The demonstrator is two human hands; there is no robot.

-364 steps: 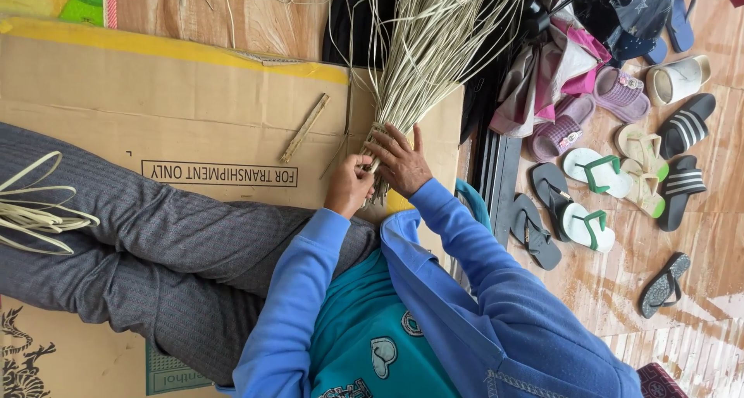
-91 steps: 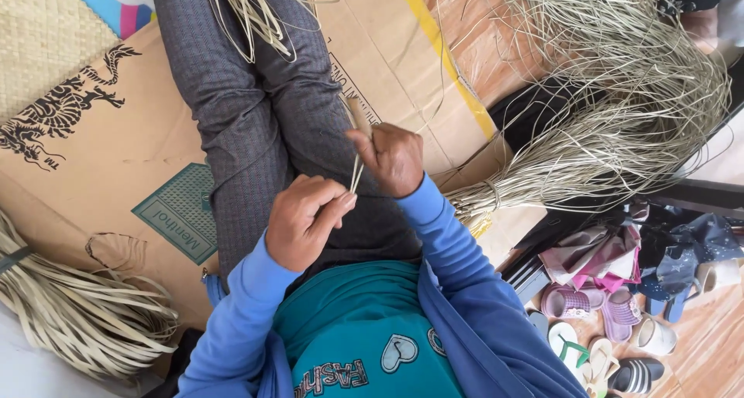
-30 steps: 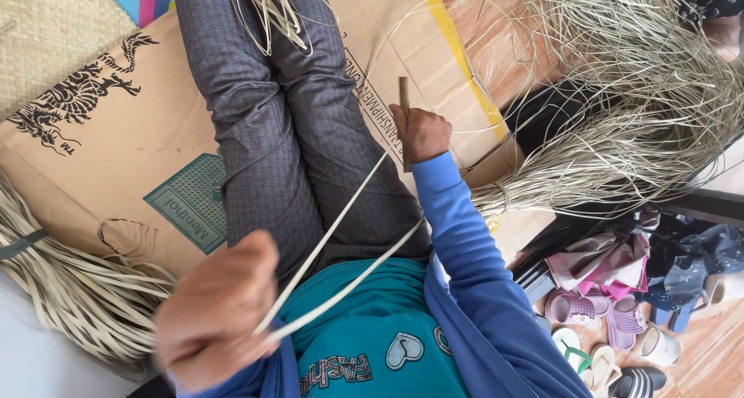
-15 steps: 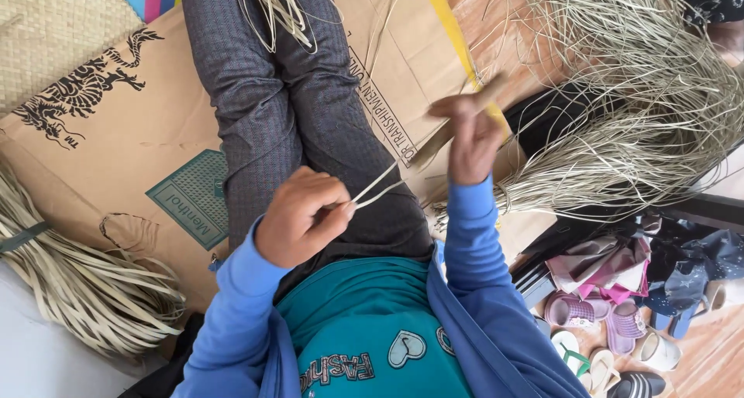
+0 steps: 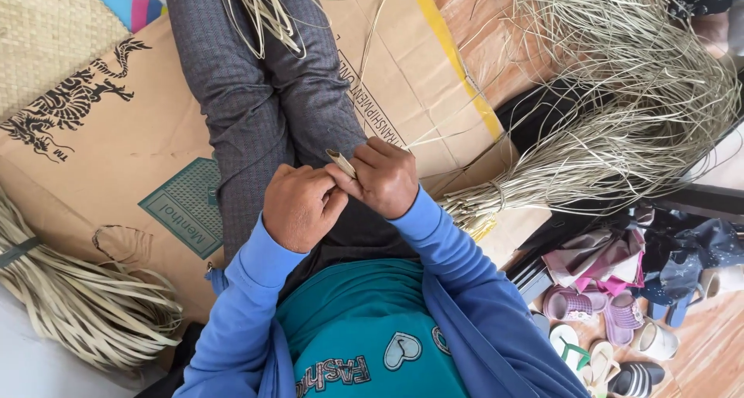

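Both of your hands meet over your lap, fingers curled inward and pinching one short pale reed strip [image 5: 341, 163] between them. Your left hand [image 5: 301, 206] closes its thumb and forefinger on the lower end of the strip; your right hand [image 5: 385, 177] grips it just beside, its fingers [image 5: 364, 159] folded tight around the upper part. A flat cut end of the strip pokes out above your knuckles. Whether a thinner strand is being peeled from it is hard to tell, since your fingers cover most of it.

Beneath the strip lie your grey trousers [image 5: 256, 96], legs stretched out away from you, with a loose bunch of split strips [image 5: 260, 6] draped across the shins. Under the legs is flattened brown cardboard [image 5: 124, 165]. Left of the strip, well apart, a tied coil of flat pale strips [image 5: 77, 297] rests at the cardboard's edge, and a woven mat [image 5: 43, 37] sits beyond it. Right of the strip, a large bundle of dried reeds [image 5: 612, 127] fans outward, bound near its base. Below that bundle, sandals and slippers [image 5: 597, 328] are scattered on the wooden floor [image 5: 697, 344].
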